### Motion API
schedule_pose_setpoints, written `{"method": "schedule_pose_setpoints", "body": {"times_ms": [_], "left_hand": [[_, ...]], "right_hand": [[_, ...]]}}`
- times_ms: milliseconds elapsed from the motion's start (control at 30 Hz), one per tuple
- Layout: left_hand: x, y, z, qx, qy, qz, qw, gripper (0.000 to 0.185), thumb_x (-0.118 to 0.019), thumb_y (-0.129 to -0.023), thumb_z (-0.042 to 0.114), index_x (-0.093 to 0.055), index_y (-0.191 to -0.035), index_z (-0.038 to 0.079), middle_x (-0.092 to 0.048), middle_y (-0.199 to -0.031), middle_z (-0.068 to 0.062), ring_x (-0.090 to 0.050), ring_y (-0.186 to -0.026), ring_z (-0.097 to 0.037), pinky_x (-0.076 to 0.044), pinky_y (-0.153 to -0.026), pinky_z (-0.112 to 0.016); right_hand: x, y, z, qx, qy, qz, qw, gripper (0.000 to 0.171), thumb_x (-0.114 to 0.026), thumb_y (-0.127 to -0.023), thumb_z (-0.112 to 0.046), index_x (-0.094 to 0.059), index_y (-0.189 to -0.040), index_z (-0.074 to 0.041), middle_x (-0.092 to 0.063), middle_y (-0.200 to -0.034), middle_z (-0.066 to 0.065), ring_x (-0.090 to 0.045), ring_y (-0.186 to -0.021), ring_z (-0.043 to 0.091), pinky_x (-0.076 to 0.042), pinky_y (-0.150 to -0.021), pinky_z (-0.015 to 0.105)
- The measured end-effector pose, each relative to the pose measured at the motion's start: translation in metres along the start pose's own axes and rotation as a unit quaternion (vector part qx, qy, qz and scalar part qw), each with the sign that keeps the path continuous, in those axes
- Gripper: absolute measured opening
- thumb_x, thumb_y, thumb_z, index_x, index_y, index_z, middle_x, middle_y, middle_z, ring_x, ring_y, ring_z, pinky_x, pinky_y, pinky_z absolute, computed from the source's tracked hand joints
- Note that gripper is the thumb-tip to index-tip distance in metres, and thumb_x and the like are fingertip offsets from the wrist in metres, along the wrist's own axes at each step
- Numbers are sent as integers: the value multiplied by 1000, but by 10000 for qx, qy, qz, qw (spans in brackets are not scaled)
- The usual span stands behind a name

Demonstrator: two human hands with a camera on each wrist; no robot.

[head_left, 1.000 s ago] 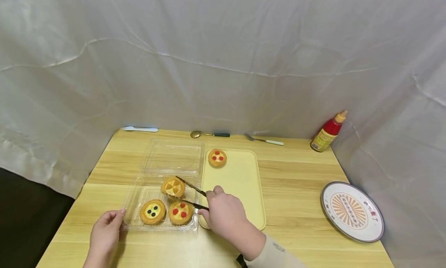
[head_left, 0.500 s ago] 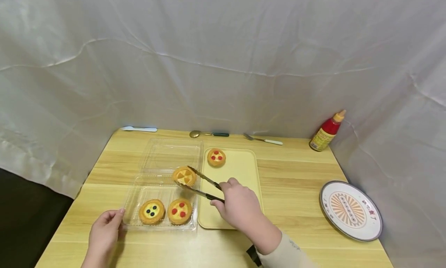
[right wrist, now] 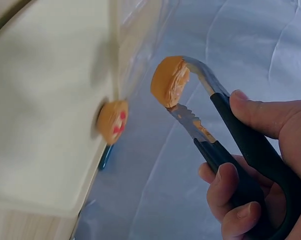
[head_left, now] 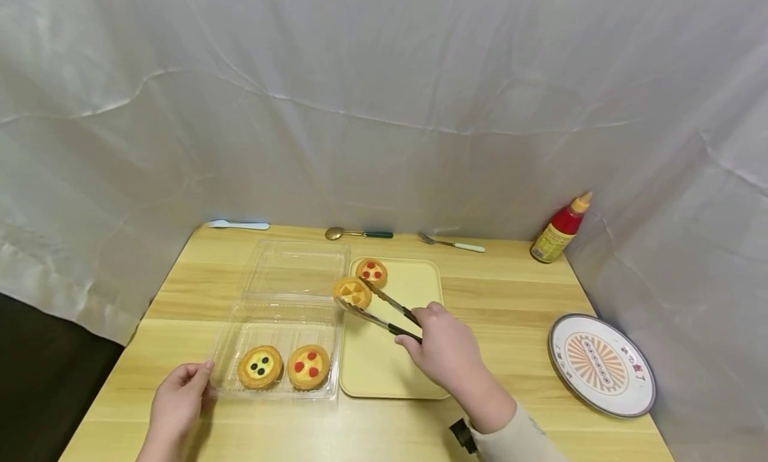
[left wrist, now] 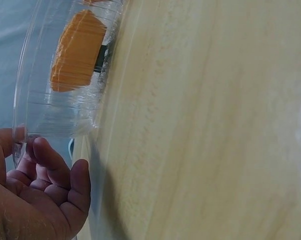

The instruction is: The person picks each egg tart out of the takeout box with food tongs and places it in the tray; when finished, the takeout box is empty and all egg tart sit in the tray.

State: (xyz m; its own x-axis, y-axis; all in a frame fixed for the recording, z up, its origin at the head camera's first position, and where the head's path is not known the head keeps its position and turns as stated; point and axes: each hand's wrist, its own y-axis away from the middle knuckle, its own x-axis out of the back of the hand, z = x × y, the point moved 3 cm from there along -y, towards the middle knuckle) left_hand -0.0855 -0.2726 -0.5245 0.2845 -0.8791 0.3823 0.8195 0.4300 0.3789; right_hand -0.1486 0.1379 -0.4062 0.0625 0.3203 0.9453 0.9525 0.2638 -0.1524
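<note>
Four tarts: two in clear box, one on tray, one in tongs.

Evenly and softly lit throughout, bright without harsh glare. Only faint, short shadows under the right hand and left hand on the wooden table, so diffuse light from above. Gentle sheen along the folds of the white cloth backdrop. Wide-angle bending toward the head view's borders. Mild highlights on the clear plastic container up close. Soft motion blur over the yellow tray and the tart lying there; sharper focus on the tongs.
</note>
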Motion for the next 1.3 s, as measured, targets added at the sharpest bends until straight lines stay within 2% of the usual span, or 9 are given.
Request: {"method": "schedule_pose_setpoints", "body": {"times_ms": [267,400,533,667,867,1067,1300], "left_hand": [[1,-1,-1,-3,-49,29,10000,39,-55,-112,31,-61,-115,-8,-61,-79,-1,-60,-72,-13,-51,-62,-29],[-1,-2,-3,24,5,43,10000,39,-56,-112,31,-62,-115,-8,-61,-79,-1,-59,-72,-14,-51,-62,-29],[1,-1,-3,23,-90,105,9999,42,-57,-111,34,-63,-115,-7,-61,-79,0,-57,-73,-14,-49,-63,-28],[3,0,-3,11,-234,112,9997,43,-56,-112,36,-64,-113,-6,-61,-77,1,-55,-72,-15,-48,-62,-29],[2,-2,-5,31,-166,64,9998,42,-56,-112,36,-63,-112,-6,-61,-78,1,-56,-73,-14,-49,-62,-28],[1,-3,-5,30,-83,29,10000,42,-55,-112,35,-62,-115,-7,-62,-80,0,-60,-75,-13,-51,-64,-28],[1,-3,-4,41,1,-12,10000,40,-56,-112,32,-63,-113,-7,-61,-78,-1,-60,-73,-14,-52,-63,-29]], "right_hand": [[7,1,28,-174,128,160,9996,40,-89,-88,-35,-75,-108,-4,-61,-85,6,-51,-57,15,-45,-48,36],[8,1,43,-287,228,179,9992,43,-88,-89,-36,-75,-111,-1,-63,-89,8,-57,-62,19,-50,-51,39],[8,-1,56,-459,341,134,9983,47,-87,-90,-36,-74,-115,1,-67,-95,14,-65,-69,28,-55,-57,46],[7,-3,66,-640,453,41,9969,48,-86,-91,-37,-73,-115,2,-67,-98,16,-67,-73,31,-56,-61,49],[3,-6,76,-830,548,-106,9950,48,-84,-92,-39,-73,-114,2,-67,-98,16,-66,-71,31,-56,-60,50],[-2,-10,89,-1018,612,-128,9928,54,-83,-93,-39,-70,-120,6,-68,-108,23,-70,-81,40,-58,-66,55],[-7,-14,103,-1138,657,-162,9912,55,-81,-95,-37,-69,-121,9,-68,-107,26,-70,-80,42,-58,-67,56]]}}
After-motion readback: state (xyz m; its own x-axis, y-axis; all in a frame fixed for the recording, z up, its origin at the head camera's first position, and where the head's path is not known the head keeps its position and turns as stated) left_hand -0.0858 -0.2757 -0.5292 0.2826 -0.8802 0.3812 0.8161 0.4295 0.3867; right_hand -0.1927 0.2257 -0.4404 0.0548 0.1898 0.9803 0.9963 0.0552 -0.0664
